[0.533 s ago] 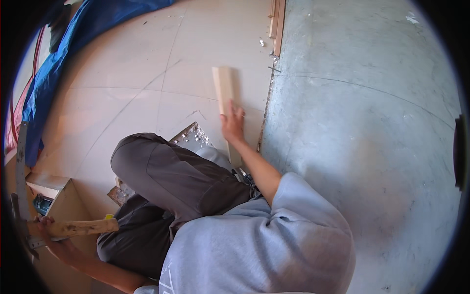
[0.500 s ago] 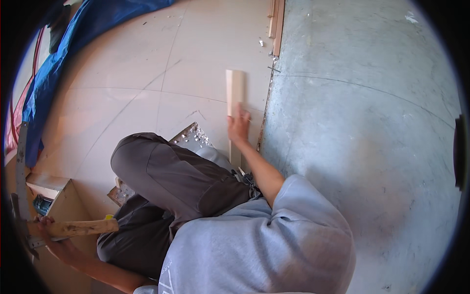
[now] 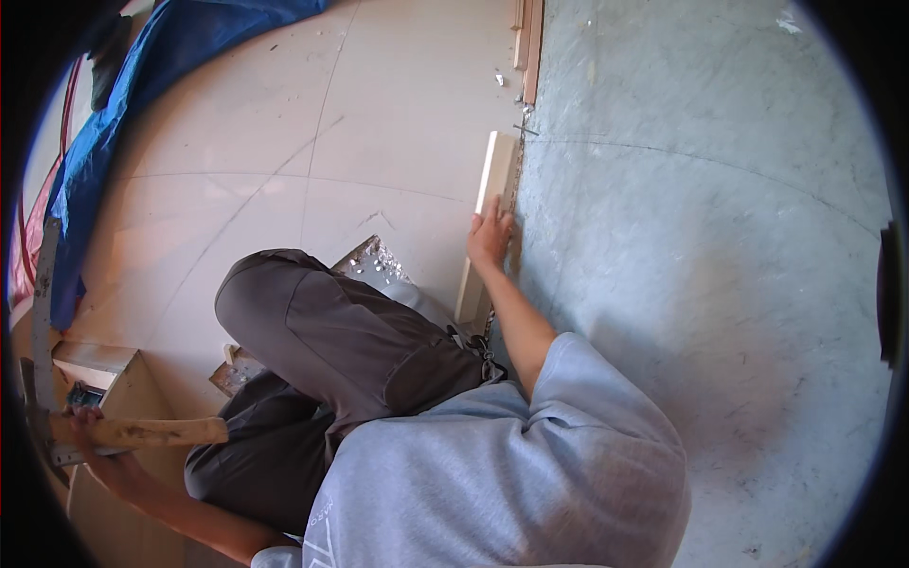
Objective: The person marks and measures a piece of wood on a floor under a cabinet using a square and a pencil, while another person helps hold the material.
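My right hand (image 3: pixel 490 235) is closed on a pale wooden strip (image 3: pixel 496 166), which lies nearly lengthwise ahead of me. The strip now rests along the seam between the beige boards and the grey-blue surface, tilted slightly to the right at its far end. At the far lower left, my left hand (image 3: pixel 93 443) is wrapped round a hammer (image 3: pixel 175 433) by its wooden handle near the dark head. Held with it is a metal carpenter's square (image 3: pixel 44 293), its long blade pointing away from me. Part of the hammer head is lost at the dark rim.
Beside my left hand stands a wooden box (image 3: pixel 123 364) with a dark greenish object inside. A blue tarp (image 3: pixel 118 104) hangs at upper left. Shiny scraps fill a cut-out (image 3: pixel 377 260) by my knee. Brown wooden trim (image 3: pixel 532 57) follows the seam farther off.
My right hand has carried the wooden strip to the right, up against the seam, and its far end now leans right. My left hand has stayed nearly still with hammer and square.
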{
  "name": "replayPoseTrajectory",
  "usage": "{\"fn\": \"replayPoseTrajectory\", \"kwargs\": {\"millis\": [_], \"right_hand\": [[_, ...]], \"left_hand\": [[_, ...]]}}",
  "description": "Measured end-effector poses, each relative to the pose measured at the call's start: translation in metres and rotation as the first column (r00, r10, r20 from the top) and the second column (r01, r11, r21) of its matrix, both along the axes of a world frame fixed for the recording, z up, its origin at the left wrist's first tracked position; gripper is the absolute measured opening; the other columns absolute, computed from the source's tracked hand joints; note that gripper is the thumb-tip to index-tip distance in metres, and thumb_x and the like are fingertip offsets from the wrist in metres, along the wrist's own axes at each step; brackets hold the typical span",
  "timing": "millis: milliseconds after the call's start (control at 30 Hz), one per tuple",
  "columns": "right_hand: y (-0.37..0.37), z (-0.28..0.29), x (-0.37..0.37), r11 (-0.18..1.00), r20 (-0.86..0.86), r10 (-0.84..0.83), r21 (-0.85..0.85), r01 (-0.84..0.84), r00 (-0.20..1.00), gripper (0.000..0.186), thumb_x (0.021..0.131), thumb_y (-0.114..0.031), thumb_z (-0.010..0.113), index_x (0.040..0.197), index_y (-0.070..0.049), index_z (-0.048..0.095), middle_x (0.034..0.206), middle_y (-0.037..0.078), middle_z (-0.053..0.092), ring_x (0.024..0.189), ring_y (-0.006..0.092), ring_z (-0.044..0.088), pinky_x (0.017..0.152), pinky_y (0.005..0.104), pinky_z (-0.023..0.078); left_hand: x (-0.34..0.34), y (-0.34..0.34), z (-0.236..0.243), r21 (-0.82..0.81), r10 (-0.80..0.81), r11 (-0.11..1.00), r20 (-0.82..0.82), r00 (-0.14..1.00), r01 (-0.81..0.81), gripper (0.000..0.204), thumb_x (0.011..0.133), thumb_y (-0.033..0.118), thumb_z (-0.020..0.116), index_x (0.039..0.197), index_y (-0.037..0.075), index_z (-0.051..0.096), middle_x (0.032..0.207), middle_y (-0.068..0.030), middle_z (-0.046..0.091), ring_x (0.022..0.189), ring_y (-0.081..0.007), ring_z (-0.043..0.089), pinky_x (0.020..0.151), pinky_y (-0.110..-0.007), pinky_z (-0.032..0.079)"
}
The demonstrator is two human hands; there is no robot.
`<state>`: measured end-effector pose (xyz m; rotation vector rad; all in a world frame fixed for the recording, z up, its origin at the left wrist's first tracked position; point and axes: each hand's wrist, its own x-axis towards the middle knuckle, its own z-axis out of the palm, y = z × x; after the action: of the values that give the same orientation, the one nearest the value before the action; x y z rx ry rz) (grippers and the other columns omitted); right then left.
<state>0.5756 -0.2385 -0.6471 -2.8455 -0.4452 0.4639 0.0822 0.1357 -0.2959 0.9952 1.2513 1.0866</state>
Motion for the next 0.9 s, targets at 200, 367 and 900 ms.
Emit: {"fn": "replayPoseTrajectory", "kwargs": {"millis": [200,367,900], "right_hand": [[-0.013,-0.017,0.003,0.999,0.069,-0.028,0.035,0.025,0.997,0.066,0.089,-0.023,0.060,0.144,-0.004,0.029,0.122,0.026,0.042,0.113,0.0404,0.044,0.097,0.0481,0.037],[0.010,-0.004,-0.053,0.882,0.019,0.451,0.146,-0.449,0.892,0.063,0.089,-0.023,0.059,0.144,-0.009,0.033,0.123,0.025,0.043,0.109,0.0398,0.046,0.092,0.0465,0.039],[0.086,-0.018,-0.113,0.314,-0.035,0.944,0.400,-0.861,0.328,0.050,0.082,-0.012,0.065,0.130,-0.011,0.051,0.122,0.022,0.047,0.110,0.0389,0.048,0.090,0.0480,0.041]], "left_hand": [[-0.010,-0.006,0.006,-0.034,0.106,0.994,-0.024,0.994,-0.107,0.028,0.093,0.012,0.059,0.113,0.000,0.044,0.091,-0.0024,0.047,0.087,-0.0127,0.048,0.088,-0.029,0.040],[-0.019,-0.009,0.005,-0.007,0.082,0.997,-0.017,0.997,-0.082,0.032,0.093,0.015,0.061,0.117,-0.002,0.047,0.095,-0.0040,0.054,0.092,-0.0140,0.053,0.091,-0.028,0.042],[0.013,-0.048,0.016,0.086,0.208,0.976,-0.075,0.975,-0.201,0.034,0.091,0.010,0.061,0.119,-0.002,0.046,0.094,-0.0045,0.051,0.084,-0.0116,0.049,0.085,-0.028,0.041]]}}
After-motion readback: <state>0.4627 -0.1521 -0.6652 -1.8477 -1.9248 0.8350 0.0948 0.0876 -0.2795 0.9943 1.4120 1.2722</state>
